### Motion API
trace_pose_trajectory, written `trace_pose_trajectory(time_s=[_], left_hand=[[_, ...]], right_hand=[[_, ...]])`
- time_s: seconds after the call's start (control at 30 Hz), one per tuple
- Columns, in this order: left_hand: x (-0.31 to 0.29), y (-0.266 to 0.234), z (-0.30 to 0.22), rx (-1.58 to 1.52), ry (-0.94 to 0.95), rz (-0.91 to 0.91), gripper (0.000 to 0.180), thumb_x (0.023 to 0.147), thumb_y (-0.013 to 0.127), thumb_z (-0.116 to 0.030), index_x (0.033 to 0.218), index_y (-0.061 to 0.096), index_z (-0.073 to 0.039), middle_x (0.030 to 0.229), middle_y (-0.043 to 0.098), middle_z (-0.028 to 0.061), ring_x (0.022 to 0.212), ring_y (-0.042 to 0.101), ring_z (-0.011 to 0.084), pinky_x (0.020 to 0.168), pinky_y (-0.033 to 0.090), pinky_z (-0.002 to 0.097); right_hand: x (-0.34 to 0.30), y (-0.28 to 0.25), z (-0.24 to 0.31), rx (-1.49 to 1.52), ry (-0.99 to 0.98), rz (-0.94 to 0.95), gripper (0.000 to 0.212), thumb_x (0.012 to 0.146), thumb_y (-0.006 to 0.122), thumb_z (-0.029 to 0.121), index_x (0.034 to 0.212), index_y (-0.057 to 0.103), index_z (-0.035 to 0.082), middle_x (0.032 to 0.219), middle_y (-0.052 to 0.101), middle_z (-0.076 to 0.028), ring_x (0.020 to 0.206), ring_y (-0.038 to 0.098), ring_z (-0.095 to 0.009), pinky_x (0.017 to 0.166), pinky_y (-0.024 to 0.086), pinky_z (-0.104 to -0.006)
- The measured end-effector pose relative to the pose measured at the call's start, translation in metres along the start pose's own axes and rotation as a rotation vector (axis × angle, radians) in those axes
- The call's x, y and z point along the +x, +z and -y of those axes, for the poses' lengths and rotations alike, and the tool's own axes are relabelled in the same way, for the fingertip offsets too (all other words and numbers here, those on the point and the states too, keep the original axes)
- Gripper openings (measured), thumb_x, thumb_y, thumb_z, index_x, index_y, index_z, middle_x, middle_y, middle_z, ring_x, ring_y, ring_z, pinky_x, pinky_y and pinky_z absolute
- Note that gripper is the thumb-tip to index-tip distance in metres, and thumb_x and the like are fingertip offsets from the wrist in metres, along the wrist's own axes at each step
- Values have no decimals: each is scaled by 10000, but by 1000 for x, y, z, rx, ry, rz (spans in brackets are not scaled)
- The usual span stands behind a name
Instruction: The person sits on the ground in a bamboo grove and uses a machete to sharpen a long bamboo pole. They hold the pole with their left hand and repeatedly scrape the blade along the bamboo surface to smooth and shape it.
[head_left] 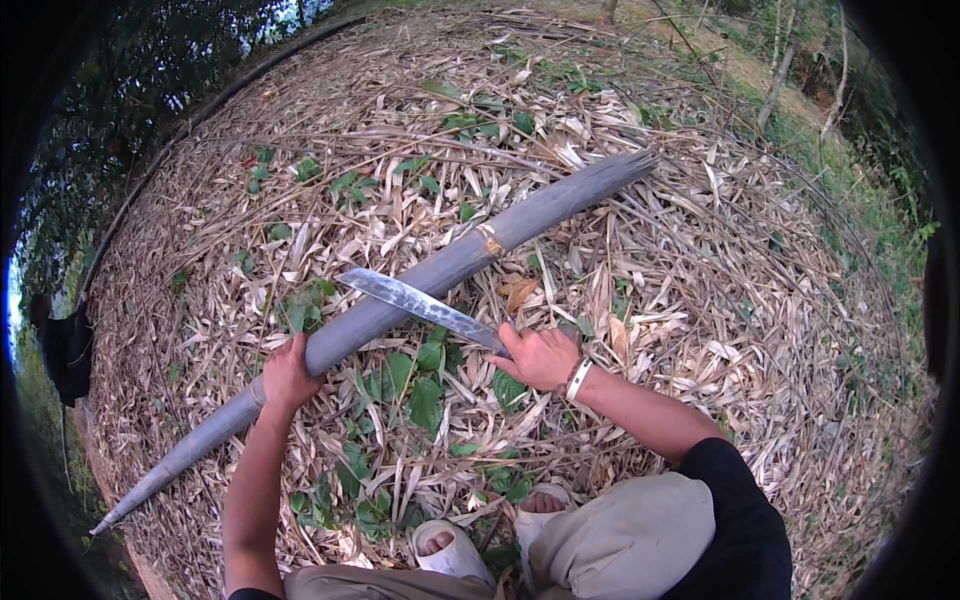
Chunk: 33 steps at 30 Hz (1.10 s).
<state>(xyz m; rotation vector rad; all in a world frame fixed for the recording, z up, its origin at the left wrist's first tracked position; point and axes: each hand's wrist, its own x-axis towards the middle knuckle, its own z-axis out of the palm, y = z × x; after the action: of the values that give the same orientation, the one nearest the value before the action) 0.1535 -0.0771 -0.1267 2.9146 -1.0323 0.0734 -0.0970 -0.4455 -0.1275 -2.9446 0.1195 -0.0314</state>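
Note:
A long grey bamboo pole (455, 262) lies slantwise in front of me, from the near left to the far right. Its far end looks split and ragged, and a pale nick shows at a joint past the middle. My left hand (289, 374) is wrapped round the pole on its nearer part. In my right hand (542, 358) is the handle of a machete (420, 304), mostly hidden by the fingers. The broad, mottled steel blade crosses over the pole, its tip pointing to the far left. Whether the blade touches the pole I cannot tell.
Dry bamboo leaves (690, 330) and thin stalks cover the ground, with green plants (425, 385) among them. My feet in pale sandals (450, 550) stand close to the near side. A dark hanging cloth (66, 350) is at the far left; slim trunks (778, 85) rise at the upper right.

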Motion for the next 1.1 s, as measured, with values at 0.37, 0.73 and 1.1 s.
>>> trace_pose_trajectory(time_s=[0.37, 0.73, 1.1], left_hand=[[14, -25, 2, -50, -52, 241, 775, 611, 838, -333, 1282, 525, -105, 1006, 721, 207, 945, 702, 403, 859, 562, 494], [8, -18, -1, -45, -25, 228, 806, 599, 860, -373, 1276, 526, -93, 1020, 722, 208, 961, 702, 403, 885, 559, 495], [5, -26, 15, -215, 73, 310, 750, 540, 875, -414, 1164, 624, -81, 1009, 728, 215, 948, 700, 405, 874, 558, 486]], right_hand=[[17, -7, 34, 84, 44, 6, 509, 1001, 511, 538, 1091, 452, 41, 696, 664, -260, 705, 670, -508, 631, 543, -599], [8, -44, -59, 279, 619, -295, 551, 1019, 497, 504, 1063, 514, -45, 814, 665, -336, 837, 660, -535, 761, 521, -595], [-8, -12, -47, 222, 517, -302, 495, 996, 540, 514, 1114, 508, 34, 742, 673, -282, 718, 668, -506, 648, 540, -591]])
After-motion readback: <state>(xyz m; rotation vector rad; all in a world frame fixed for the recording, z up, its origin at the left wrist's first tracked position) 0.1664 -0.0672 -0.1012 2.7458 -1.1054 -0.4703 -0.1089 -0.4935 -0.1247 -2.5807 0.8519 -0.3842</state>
